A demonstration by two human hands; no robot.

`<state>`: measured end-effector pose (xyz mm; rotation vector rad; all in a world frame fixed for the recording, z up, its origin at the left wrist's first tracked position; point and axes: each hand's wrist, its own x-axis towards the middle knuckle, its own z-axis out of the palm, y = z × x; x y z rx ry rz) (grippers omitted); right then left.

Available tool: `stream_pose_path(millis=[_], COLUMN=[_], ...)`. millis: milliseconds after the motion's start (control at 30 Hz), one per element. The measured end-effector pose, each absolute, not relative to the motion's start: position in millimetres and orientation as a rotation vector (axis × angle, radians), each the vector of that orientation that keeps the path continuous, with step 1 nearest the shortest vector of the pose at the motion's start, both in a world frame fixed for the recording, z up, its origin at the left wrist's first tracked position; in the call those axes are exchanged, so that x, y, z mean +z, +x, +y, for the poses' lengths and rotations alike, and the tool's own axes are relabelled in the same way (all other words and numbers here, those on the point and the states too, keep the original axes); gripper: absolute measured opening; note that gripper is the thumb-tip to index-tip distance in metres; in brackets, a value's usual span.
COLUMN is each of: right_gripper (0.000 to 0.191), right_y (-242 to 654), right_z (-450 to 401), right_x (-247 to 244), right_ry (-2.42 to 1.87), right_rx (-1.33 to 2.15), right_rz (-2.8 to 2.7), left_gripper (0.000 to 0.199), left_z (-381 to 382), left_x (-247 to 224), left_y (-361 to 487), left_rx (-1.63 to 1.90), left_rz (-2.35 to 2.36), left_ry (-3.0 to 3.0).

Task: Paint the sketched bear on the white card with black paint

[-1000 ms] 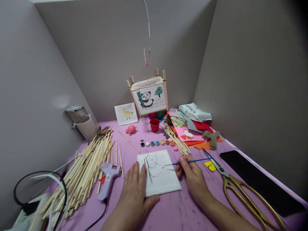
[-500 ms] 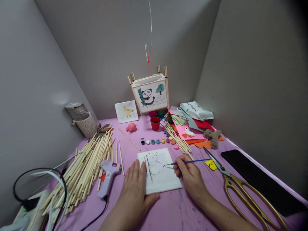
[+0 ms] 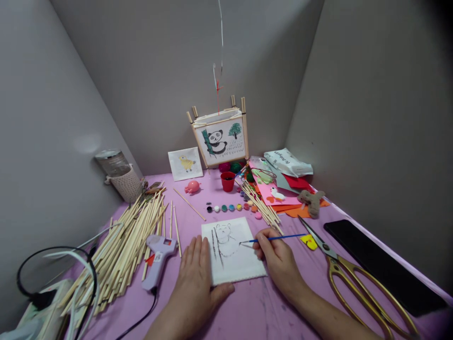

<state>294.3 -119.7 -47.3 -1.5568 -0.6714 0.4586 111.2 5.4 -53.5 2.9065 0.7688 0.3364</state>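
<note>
A white square canvas (image 3: 233, 271) lies on the purple cloth in front of me, bearing a thin dark outline of a panda beside a bamboo stem. My left hand (image 3: 197, 274) rests flat along the canvas's left edge, fingers stretched out and thumb at its lower edge. Between the thumb and fingers of my right hand (image 3: 278, 257) is a blue paintbrush (image 3: 288, 236). Its dark tip is on or just over the right side of the panda's outline; contact cannot be made out. Behind the canvas runs a strip of small paint pots (image 3: 231, 208).
Wooden sticks (image 3: 130, 250) and a glue gun (image 3: 159, 259) lie at left. Gold-handled scissors (image 3: 332, 255) and a black phone-like slab (image 3: 375, 264) occupy the right. Farther back are a red cup (image 3: 228, 181), a hanging panda lantern (image 3: 222, 139) and a chick picture (image 3: 186, 164).
The brush tip and my right hand have shifted very slightly along the outline. My left hand stays by the canvas. The whole view has drifted a little.
</note>
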Motion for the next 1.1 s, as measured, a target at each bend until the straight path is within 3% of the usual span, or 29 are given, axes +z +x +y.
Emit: stream_pose_path(millis=[1100], right_gripper=[0.03], right_y=[292.8], right_z=[-120.4], right_x=[-44.2], right_ry=[-1.603], right_rx=[0.423], right_rz=[-0.732], left_gripper=[0.086], left_z=[5.0], left_x=[-55.4], left_y=[111.4], left_rx=[0.361], left_rz=[0.774], left_ry=[2.902])
